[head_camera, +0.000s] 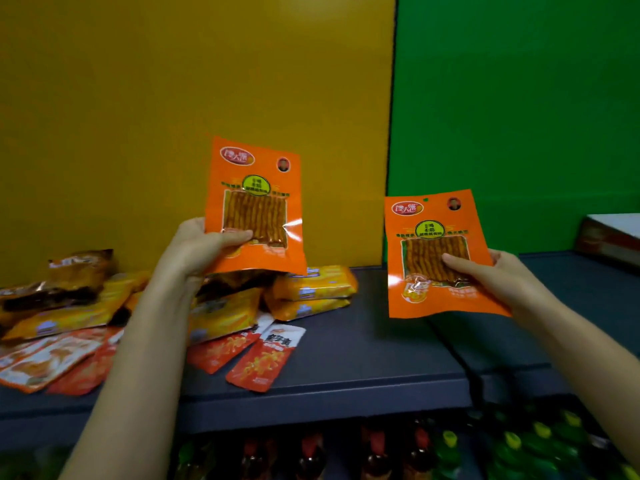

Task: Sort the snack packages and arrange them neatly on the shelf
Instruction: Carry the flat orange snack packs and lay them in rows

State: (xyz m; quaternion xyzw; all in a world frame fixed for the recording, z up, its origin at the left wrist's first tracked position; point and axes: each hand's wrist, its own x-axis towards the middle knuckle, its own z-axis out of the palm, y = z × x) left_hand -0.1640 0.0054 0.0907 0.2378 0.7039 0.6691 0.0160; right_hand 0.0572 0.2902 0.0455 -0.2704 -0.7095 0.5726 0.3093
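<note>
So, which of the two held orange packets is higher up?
The left packet, gripped by the left hand before the yellow wall; the right packet, in the right hand, is lower, before the green wall.

Upright above shelf [363, 341]: left orange packet [254, 202], right orange packet [436, 258] (clear windows); snack pile [69, 317] at left.

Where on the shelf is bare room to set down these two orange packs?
Bare shelf runs from the stacked yellow packs and red sachets rightward to the box at far right, partly hidden behind the orange pack in the right hand. The left end is crowded with piled packs.
</note>
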